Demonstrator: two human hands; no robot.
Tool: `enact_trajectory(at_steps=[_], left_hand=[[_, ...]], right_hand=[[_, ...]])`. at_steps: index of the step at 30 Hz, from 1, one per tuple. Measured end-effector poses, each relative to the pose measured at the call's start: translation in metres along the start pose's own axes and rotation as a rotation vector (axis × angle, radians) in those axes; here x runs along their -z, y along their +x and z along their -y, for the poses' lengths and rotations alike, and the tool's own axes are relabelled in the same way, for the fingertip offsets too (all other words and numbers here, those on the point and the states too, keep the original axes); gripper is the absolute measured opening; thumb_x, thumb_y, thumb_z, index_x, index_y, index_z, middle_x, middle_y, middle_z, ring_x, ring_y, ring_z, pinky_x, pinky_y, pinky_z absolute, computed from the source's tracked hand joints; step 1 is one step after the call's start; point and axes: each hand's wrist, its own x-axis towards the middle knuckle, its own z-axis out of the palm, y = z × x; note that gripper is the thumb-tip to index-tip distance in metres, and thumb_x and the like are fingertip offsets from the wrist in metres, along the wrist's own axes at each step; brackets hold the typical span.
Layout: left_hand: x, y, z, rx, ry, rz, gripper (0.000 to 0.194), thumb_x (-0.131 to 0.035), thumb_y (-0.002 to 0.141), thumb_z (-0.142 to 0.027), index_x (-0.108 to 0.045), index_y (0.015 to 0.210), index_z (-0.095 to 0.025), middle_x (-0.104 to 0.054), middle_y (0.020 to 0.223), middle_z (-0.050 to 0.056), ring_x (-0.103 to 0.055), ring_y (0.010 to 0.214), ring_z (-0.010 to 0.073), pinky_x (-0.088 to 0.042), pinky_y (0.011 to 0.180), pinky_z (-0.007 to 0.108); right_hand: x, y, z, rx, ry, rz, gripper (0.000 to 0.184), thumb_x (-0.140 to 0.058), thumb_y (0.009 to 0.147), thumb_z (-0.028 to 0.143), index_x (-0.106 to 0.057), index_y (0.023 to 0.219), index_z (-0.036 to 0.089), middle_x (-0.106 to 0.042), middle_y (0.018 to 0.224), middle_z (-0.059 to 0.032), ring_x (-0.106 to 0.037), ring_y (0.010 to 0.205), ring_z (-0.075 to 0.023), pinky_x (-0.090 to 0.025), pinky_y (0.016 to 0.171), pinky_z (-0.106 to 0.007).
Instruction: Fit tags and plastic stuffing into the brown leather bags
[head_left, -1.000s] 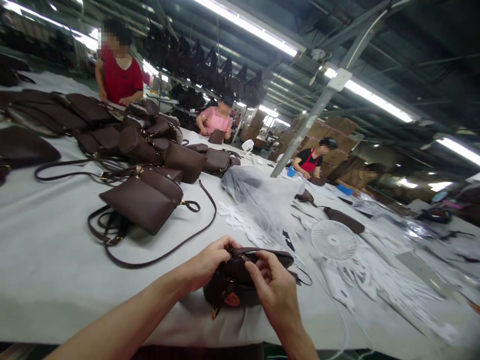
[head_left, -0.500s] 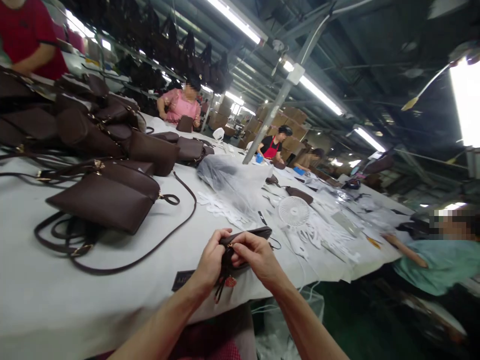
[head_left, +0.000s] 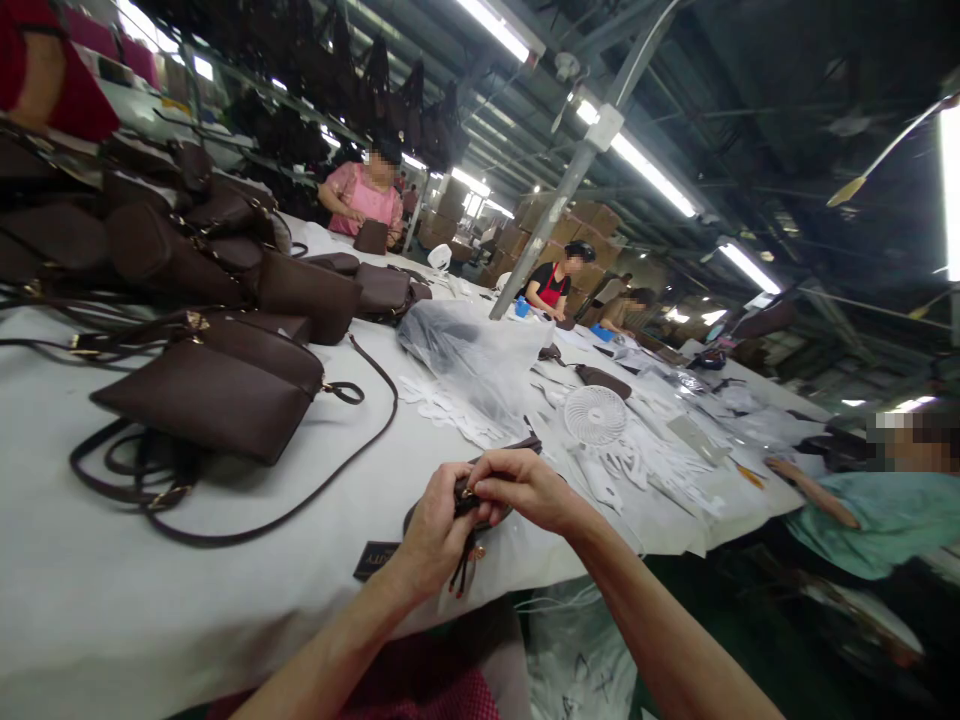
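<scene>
Near the table's front edge, my left hand (head_left: 439,515) is wrapped round a small dark brown pouch (head_left: 463,496). My right hand (head_left: 521,485) is closed in a pinch at a small gold-coloured metal fitting (head_left: 469,491) on it, fingertips close to the left thumb. Dark cords (head_left: 463,570) with a small round charm dangle below the hands. Most of the pouch is covered by my fingers. A black label (head_left: 373,561) with gold lettering lies beside my left wrist. Left of the hands rests a larger brown handbag (head_left: 225,390) with its strap (head_left: 360,455) looped on the table.
Brown bags (head_left: 180,250) are piled at the left. Ahead lie a clear plastic bag (head_left: 472,355), a white fan (head_left: 596,415) and white paper pieces (head_left: 660,470). A metal post (head_left: 551,200) rises beyond. Co-workers sit or stand around the table, one in green (head_left: 877,520) at the right.
Both hands have shifted slightly right, with the pouch turned and more covered by my fingers. My right hand still pinches near the gold fitting. The view has tilted slightly.
</scene>
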Motion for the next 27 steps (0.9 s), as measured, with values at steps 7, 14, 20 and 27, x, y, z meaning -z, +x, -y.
enact_trajectory(at_steps=[7,14,20,27], left_hand=[[0.027,0.008,0.006,-0.013,-0.347,0.307,0.048,-0.052,0.083,-0.029,-0.053,0.13,-0.019,-0.055,0.134,0.008,-0.044,0.128,0.0284,-0.029,0.111,0.044],[0.01,0.008,-0.001,0.093,-0.252,0.141,0.037,-0.043,0.076,-0.02,-0.058,0.11,-0.019,-0.063,0.11,0.006,-0.055,0.108,0.0241,-0.04,0.1,0.041],[0.005,-0.002,0.003,0.002,-0.109,0.113,0.039,-0.046,0.082,-0.029,-0.055,0.119,-0.019,-0.063,0.118,0.009,-0.056,0.113,0.026,-0.045,0.099,0.04],[0.01,0.009,0.015,0.136,0.096,-0.239,0.054,-0.076,0.059,-0.057,-0.061,0.095,-0.02,-0.071,0.078,0.002,-0.068,0.071,0.0238,-0.058,0.061,0.029]], right_hand=[[0.011,0.0,-0.001,-0.034,0.04,0.013,0.034,-0.073,0.072,0.046,-0.065,0.081,0.014,-0.068,0.059,-0.0001,-0.063,0.051,-0.0105,-0.053,0.053,-0.022],[0.008,0.0,0.0,-0.035,0.064,0.071,0.031,-0.073,0.072,0.043,-0.065,0.08,0.014,-0.068,0.059,0.0002,-0.063,0.05,-0.01,-0.052,0.052,-0.021],[-0.005,-0.001,0.009,-0.037,0.101,0.076,0.032,-0.073,0.07,0.042,-0.056,0.081,0.017,-0.062,0.055,0.0055,-0.06,0.046,-0.0091,-0.049,0.046,-0.019],[0.0,-0.002,0.029,0.168,-0.394,0.005,0.043,-0.077,0.068,0.052,-0.056,0.088,0.021,-0.064,0.071,0.003,-0.065,0.064,-0.0145,-0.051,0.062,-0.026]])
